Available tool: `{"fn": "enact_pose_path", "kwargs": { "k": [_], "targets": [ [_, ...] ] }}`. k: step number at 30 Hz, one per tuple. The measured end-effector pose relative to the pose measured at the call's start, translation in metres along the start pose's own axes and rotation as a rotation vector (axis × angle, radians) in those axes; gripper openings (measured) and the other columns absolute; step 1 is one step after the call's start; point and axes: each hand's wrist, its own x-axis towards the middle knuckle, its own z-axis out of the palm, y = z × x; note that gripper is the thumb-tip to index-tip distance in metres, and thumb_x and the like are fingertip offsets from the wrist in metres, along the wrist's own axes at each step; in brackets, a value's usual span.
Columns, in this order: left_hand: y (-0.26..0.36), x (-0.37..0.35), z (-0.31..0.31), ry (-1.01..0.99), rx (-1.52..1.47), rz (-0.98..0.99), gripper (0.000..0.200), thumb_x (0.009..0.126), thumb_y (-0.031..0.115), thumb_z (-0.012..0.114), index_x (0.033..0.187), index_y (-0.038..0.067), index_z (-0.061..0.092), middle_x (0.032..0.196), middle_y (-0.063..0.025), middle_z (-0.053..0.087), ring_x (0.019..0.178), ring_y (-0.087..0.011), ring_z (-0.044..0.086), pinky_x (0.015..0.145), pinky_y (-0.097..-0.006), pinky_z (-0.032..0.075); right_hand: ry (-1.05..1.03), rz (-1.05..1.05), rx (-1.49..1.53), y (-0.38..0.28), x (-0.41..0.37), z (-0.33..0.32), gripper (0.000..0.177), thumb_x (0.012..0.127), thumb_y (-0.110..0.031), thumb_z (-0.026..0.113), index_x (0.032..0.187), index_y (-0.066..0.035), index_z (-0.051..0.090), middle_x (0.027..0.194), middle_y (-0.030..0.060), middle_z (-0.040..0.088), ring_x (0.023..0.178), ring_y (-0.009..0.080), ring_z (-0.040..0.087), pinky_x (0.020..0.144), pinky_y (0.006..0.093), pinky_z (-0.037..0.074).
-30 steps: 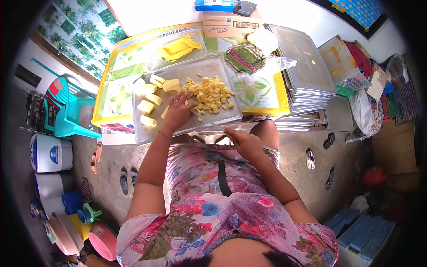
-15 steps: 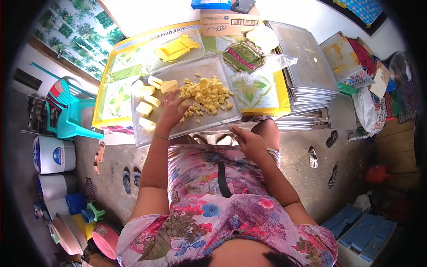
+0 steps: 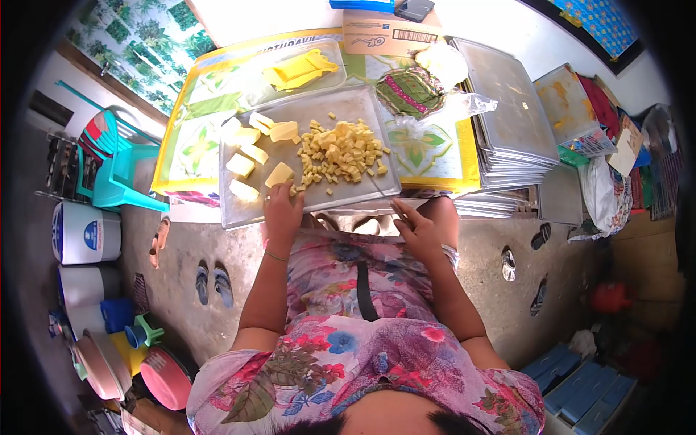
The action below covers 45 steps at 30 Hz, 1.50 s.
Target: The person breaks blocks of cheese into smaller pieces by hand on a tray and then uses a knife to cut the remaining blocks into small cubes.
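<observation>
The fingertips of the left hand (image 3: 284, 209) are set at the near edge of a yellow block (image 3: 280, 175); whether it is gripped cannot be told. A thin knife (image 3: 379, 187) is held closed in the right hand (image 3: 419, 233), at the near right of the metal tray (image 3: 355, 101). Small yellow cubes (image 3: 342, 148) are heaped right of the block. Beyond, "BIRTHDAY" is printed along the far edge of the tablecloth (image 3: 199, 148); a barcode is borne by the cardboard box (image 3: 362, 32).

A left hand (image 3: 283, 210) meets a yellow block (image 3: 279, 174) beside heaped cubes (image 3: 344, 151) on a tray (image 3: 355, 192). The right hand (image 3: 416, 230) hovers near the rim.
</observation>
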Motion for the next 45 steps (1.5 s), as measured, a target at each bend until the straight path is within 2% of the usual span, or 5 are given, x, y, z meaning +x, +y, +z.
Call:
{"fn": "enact_pose_path", "kwargs": {
  "k": [6,10,13,25,45],
  "targets": [
    [0.001,-0.002,0.005,0.013,-0.093,-0.015,0.039,0.082,0.016,0.064,0.118,0.004,0.057,0.108,-0.0151,0.058,0.1,-0.0344,0.057,0.085,-0.0446,0.044,0.146,-0.154,0.265,0.036,0.009,0.0,0.046,0.088,-0.013,0.063,0.133,-0.011,0.052,0.118,0.0122,0.065,0.107,0.0164,0.061,0.091,0.0285,0.046],
    [0.006,0.019,0.015,0.007,-0.211,-0.03,0.036,0.082,0.014,0.062,0.116,0.005,0.058,0.108,-0.0147,0.057,0.102,-0.0349,0.056,0.087,-0.0436,0.043,0.127,-0.069,0.214,0.034,0.004,-0.01,0.047,0.088,-0.01,0.062,0.134,-0.01,0.052,0.117,0.0077,0.064,0.09,0.0086,0.059,0.08,0.0239,0.047],
    [0.028,0.033,0.017,0.107,-0.026,0.099,0.031,0.081,0.015,0.063,0.11,0.005,0.062,0.108,-0.0141,0.057,0.104,-0.0356,0.054,0.09,-0.0448,0.041,0.112,-0.046,0.236,0.025,-0.002,-0.012,0.047,0.088,-0.009,0.062,0.134,-0.01,0.052,0.116,0.0065,0.064,0.084,0.0062,0.055,0.076,0.022,0.047],
    [0.042,0.073,0.065,-0.098,0.093,-0.118,0.027,0.073,0.028,0.065,0.093,0.01,0.069,0.137,-0.0137,0.043,0.132,-0.0377,0.029,0.105,-0.0558,0.018,0.097,-0.047,0.259,0.02,-0.003,-0.012,0.046,0.089,-0.009,0.062,0.133,-0.006,0.051,0.121,0.0099,0.062,0.11,0.0119,0.055,0.092,0.0256,0.043],
    [0.026,0.051,0.057,0.006,-0.145,-0.078,0.025,0.074,0.036,0.07,0.086,0.014,0.071,0.133,-0.0118,0.047,0.132,-0.0351,0.028,0.102,-0.0548,0.021,0.032,-0.051,0.223,0.014,-0.003,-0.009,0.046,0.089,-0.004,0.06,0.134,-0.003,0.049,0.125,0.0079,0.059,0.115,0.0124,0.053,0.098,0.0254,0.039]
  ]
}}
